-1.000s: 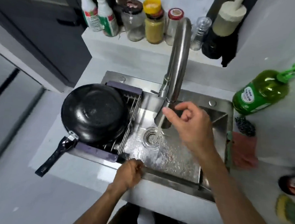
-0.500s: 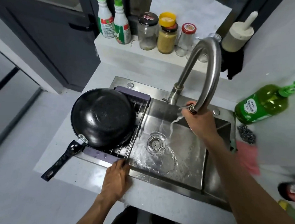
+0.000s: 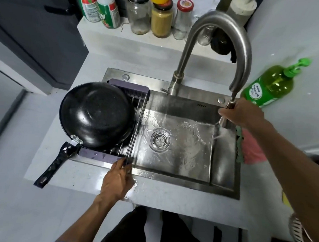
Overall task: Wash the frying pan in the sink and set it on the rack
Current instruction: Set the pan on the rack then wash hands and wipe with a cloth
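The frying pan [image 3: 96,114] lies already upside down on the dish rack [image 3: 128,86] over the left part of the sink [image 3: 180,158], its handle [image 3: 55,164] sticking out over the counter edge toward the person. So the set-down step looks done, imo; what is in hand now is a rinse of the basin itself.

The right hand [image 3: 243,113] is curled around the pull-out spray head [image 3: 224,118] of the faucet [image 3: 222,41], and water runs from it onto the right sink wall, near the sponge [image 3: 239,144]. The left hand [image 3: 118,179] rests at the front sink rim w/ fingertips on the rack's wire end; if it grips the wires or only touches them, I cannot tell.

Next move prob. needs: put the spray head back into the spout, shut the water off. The lever is behind the faucet base, so the right hand must let go first.
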Available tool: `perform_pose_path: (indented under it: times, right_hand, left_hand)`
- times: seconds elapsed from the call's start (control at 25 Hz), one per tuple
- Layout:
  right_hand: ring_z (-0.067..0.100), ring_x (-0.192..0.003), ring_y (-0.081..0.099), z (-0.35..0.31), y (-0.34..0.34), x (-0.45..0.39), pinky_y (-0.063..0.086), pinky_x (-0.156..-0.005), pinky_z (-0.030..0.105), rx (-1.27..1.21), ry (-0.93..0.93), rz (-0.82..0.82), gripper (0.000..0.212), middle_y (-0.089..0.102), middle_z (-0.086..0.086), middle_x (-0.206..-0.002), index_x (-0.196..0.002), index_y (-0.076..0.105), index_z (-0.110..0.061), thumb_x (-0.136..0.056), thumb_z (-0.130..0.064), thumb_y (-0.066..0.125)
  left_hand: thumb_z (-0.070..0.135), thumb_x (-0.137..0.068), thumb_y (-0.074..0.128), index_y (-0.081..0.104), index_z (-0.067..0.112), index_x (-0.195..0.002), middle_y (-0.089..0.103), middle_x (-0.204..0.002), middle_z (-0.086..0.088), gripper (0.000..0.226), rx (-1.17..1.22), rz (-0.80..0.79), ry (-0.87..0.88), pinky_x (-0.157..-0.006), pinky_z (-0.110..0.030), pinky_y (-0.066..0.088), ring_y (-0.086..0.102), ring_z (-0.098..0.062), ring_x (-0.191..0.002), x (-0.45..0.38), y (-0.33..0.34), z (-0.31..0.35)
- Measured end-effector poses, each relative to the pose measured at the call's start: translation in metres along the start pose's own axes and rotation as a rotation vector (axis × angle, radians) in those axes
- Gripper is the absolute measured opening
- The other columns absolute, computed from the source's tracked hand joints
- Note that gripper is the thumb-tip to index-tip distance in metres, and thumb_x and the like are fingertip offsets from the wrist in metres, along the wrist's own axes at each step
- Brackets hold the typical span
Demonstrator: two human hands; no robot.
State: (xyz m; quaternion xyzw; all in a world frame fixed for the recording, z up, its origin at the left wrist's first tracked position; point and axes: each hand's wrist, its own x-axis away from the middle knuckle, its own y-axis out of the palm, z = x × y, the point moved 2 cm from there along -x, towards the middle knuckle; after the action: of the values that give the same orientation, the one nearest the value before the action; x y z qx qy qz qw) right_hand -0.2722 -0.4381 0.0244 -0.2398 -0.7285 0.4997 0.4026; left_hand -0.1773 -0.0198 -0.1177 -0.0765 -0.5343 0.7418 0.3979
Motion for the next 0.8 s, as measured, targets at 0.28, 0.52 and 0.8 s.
perform_pose_path:
  times: [0.28, 0.52, 0.8]
  right_hand:
    - [0.023, -0.062, 0.064, -0.033, 0.042, 0.031, 0.046, -0.063, 0.032, -0.341, -0.092, -0.139, 0.035, 0.062, -0.002, -0.057, -0.063, 0.065, -0.012, -0.085, -0.040, 0.069]
    - [0.002, -0.060, 0.066, -0.082, 0.096, 0.093, 0.046, -0.055, 0.018, -0.624, -0.075, -0.182, 0.036, 0.071, -0.007, -0.068, -0.076, 0.067, -0.019, -0.078, -0.054, 0.077]
    - [0.008, -0.050, 0.059, -0.115, 0.025, 0.063, 0.041, -0.055, 0.018, -0.446, -0.179, 0.401, 0.037, 0.062, -0.011, -0.055, -0.064, 0.063, -0.025, -0.085, -0.054, 0.069]
  left_hand:
    - [0.029, -0.083, 0.055, 0.055, 0.025, -0.131, 0.039, -0.146, 0.003, 0.048, -0.018, -0.044, -0.082, -0.094, -0.028, 0.048, 0.044, -0.015, -0.127, 0.001, 0.000, 0.004]
    - [0.037, -0.079, 0.067, 0.047, 0.028, -0.138, 0.035, -0.149, 0.008, 0.062, 0.159, -0.075, -0.075, -0.092, -0.029, 0.050, 0.042, -0.011, -0.130, 0.004, 0.003, -0.006]
    - [0.020, -0.081, 0.060, 0.066, 0.033, -0.105, 0.065, -0.113, 0.005, 0.028, 0.312, 0.040, -0.048, -0.078, -0.026, 0.050, 0.064, -0.016, -0.097, -0.017, -0.029, 0.013]
